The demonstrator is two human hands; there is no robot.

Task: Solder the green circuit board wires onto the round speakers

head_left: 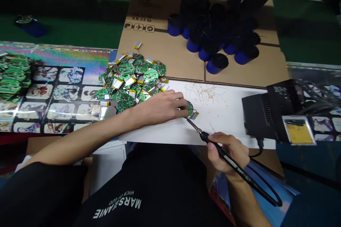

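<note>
My right hand (229, 151) grips a black soldering iron (220, 149) like a pen. Its metal tip points up and left, close to the fingertips of my left hand (170, 105). Those fingers are curled down over a small green circuit board (190, 109) on the white sheet (160, 129), and they hide most of it. A small silver battery (195, 115) with thin wires lies at the board's right edge. Whether the iron's tip touches the board I cannot tell. Beside my left wrist rises a heap of green circuit boards (133, 81) with silver batteries.
Several blue and black cylinders (217, 64) stand on flattened cardboard (162, 56) at the back. A black soldering station (262, 113) with a yellow sponge (298, 133) sits to the right. Wire scraps (206, 94) litter the sheet. More boards (13, 76) lie far left.
</note>
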